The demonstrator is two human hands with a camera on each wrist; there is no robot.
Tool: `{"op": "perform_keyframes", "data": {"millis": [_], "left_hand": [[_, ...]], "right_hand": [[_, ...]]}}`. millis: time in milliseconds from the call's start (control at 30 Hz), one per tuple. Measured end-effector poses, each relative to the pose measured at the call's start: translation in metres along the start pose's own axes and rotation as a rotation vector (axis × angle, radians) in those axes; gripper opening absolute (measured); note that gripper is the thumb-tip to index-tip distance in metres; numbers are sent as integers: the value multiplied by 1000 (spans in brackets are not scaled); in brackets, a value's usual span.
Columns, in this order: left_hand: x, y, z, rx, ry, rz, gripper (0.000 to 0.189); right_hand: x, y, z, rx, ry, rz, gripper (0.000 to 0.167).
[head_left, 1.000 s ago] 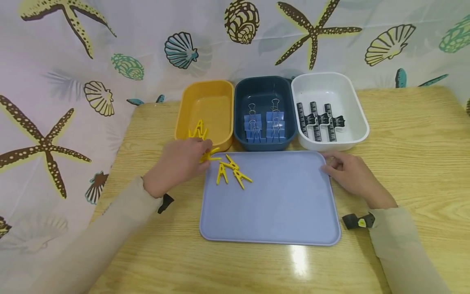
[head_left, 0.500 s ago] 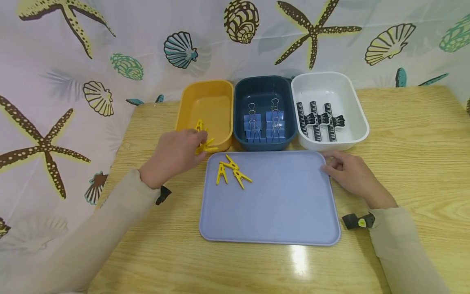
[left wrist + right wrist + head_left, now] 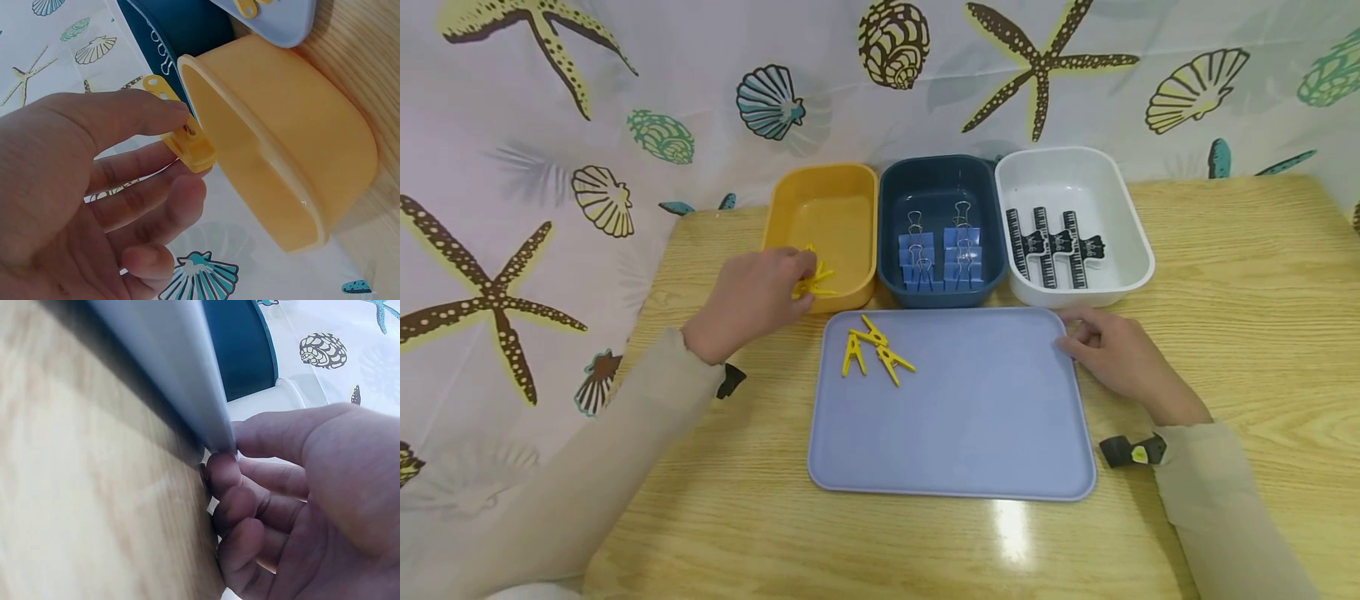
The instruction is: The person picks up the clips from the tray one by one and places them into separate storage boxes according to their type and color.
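My left hand (image 3: 752,296) is over the front left of the yellow bin (image 3: 835,217). In the left wrist view, its thumb and fingers pinch a yellow clothespin (image 3: 190,147) beside the bin's rim. More yellow clothespins (image 3: 822,273) show by the fingertips in the head view, partly hidden by the hand. Three yellow clothespins (image 3: 853,357) lie at the upper left of the light blue tray (image 3: 970,425). At the tray's far right corner, my right hand (image 3: 1112,354) holds the rim between thumb and curled fingers, as the right wrist view shows.
A dark blue bin (image 3: 940,179) with several blue binder clips (image 3: 962,254) stands beside the yellow one. To its right, a white bin (image 3: 1120,250) holds black-and-white clips (image 3: 1047,250). A shell-patterned cloth (image 3: 850,108) hangs behind the wooden table (image 3: 1247,275).
My left hand has moved from the tray's upper left corner up and left, over the yellow bin, with a clothespin in its fingers. My right hand has stayed at the tray corner.
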State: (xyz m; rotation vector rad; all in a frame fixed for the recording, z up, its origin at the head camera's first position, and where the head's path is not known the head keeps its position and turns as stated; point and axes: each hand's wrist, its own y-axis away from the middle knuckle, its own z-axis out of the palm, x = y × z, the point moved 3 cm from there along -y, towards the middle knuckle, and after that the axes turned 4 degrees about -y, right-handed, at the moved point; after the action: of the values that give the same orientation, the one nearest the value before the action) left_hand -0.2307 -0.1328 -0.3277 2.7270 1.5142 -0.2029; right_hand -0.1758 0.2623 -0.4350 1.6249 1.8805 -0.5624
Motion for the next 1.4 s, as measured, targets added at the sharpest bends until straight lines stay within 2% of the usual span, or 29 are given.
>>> {"op": "perform_keyframes", "data": {"millis": [200,767,1000,1233,1400], "left_hand": [[-6,-3,2,17,3,4,15],[-19,-16,4,-38,4,-34,10],[-21,-20,4,-22,-8,-11,17],[-22,-26,1,-63,-17,-13,24],[-24,-30,4,-56,-26,5,26]], "right_hand": [[-1,0,0,-8,-12,-5,34],[-2,-1,0,-5,-17,-9,33],[-2,-1,0,-7,-16,-11,34],[-2,-1,0,-2,-8,-19,34],[-1,0,0,4,-9,-17,33]]}}
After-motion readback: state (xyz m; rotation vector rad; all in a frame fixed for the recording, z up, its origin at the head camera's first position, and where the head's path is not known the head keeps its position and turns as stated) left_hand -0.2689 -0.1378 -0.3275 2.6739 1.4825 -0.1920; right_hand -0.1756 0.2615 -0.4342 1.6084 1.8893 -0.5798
